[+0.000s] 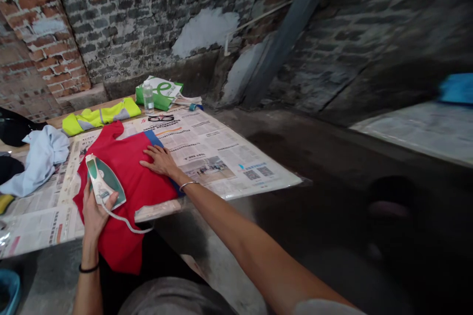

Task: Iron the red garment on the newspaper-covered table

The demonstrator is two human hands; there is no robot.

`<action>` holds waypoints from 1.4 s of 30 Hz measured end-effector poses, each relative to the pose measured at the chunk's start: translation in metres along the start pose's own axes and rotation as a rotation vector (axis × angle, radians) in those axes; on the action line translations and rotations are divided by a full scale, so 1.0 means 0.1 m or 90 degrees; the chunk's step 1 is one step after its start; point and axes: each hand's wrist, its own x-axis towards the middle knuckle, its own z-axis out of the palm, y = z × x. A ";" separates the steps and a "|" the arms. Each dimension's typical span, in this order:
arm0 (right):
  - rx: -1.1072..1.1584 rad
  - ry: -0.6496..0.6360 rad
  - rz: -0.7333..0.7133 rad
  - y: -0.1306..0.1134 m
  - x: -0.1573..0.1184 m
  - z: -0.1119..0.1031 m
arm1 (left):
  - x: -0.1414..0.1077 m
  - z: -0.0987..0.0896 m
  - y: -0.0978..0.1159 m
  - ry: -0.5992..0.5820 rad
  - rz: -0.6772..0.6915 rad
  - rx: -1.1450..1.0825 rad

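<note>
A red garment (pixel 129 172) with a blue edge lies on the newspaper-covered table (pixel 236 157), and its lower part hangs over the front edge. My left hand (pixel 96 209) is wrapped round the handle of a white and green iron (pixel 105 179), which is over the garment's left part. A pale cord runs from the iron's rear toward the right. With its fingers spread, my right hand (pixel 159 160) rests flat on the garment near the blue edge.
Behind the garment are a yellow reflective vest (pixel 101 117), a clear bottle (pixel 148 97), a green and white bag (pixel 161 92) and black glasses (pixel 160 118). A light blue cloth (pixel 40 160) lies at the left. A blue basin (pixel 9 290) stands at the lower left.
</note>
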 end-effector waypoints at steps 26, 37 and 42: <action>-0.004 -0.001 0.001 0.01 0.01 0.01 | -0.01 -0.04 0.07 -0.021 -0.030 -0.015; -0.005 0.000 0.006 0.01 0.00 0.01 | -0.18 -0.04 0.07 0.000 -0.008 0.004; 0.000 -0.002 0.004 0.00 -0.01 -0.01 | -0.08 -0.02 0.07 -0.009 -0.029 0.004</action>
